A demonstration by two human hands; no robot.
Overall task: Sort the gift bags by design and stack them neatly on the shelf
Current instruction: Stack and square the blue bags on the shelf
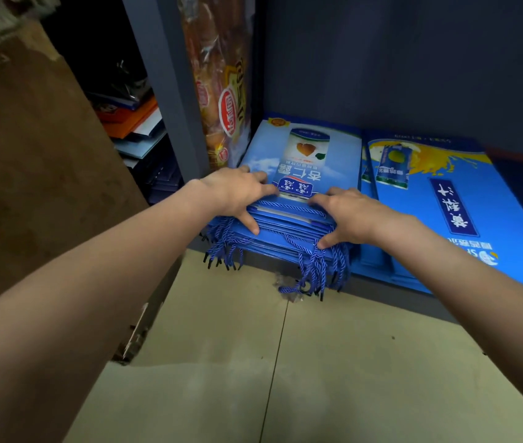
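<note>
A stack of flat blue gift bags [311, 155] printed with a can and a sky lies at the left of the low shelf, blue cord handles [314, 270] hanging over the front edge. My left hand [238, 193] grips the stack's near left corner, fingers on top and thumb down the front. My right hand [346, 212] grips the near right corner the same way. To the right lies a second stack of blue gift bags with an orange splash design [452, 199], untouched.
A grey shelf upright [170, 91] stands left of the stack with an upright orange and clear snack package [222, 84] beside it. Orange and blue papers [138, 123] pile up behind the post. A brown cardboard box [30, 171] fills the left. Beige floor tiles [285, 362] lie below.
</note>
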